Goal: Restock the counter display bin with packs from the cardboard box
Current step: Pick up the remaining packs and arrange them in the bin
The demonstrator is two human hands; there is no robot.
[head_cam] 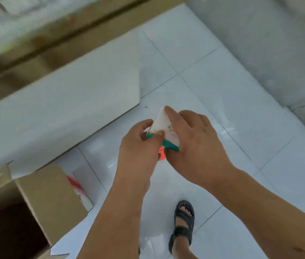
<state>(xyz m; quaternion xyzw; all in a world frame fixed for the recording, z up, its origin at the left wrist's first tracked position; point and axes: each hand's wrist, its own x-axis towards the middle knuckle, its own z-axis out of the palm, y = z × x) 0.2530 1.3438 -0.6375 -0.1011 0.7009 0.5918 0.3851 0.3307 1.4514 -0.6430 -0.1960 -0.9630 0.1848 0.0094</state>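
**A:** Where is the pack (163, 126) relative to the fingers?

**B:** Between them. Both hands hold it above a tiled floor (232, 86). The left hand (138, 144) pinches its lower left edge, thumb and curled forefinger clamped on the teal band. The right hand (194, 144) grips the opposite side, its forefinger laid straight along the upper edge. Its thumb is mostly hidden.

**A:** Which way does it lie?

**B:** Its long axis runs from the teal end, close to the palms, up and away to a white corner beside the right forefinger's tip. It is tilted, not flat.

**A:** What does it look like?

**B:** A small pack, mostly white, with a teal band along the near end and thin orange marks. The print is too blurred to read. An orange-red patch (162, 155) shows just below it, between the hands. I cannot tell what that is.

**A:** And the box and the bin?

**B:** The open cardboard box (50, 199) sits below and left of the left fingers, well apart, so the left hand is nearer it. A white panel (63, 109) lies beyond the left fingertips. The bin cannot be made out because everything past the panel is blurred. My guess is that the pack must travel up and away from the fingers.
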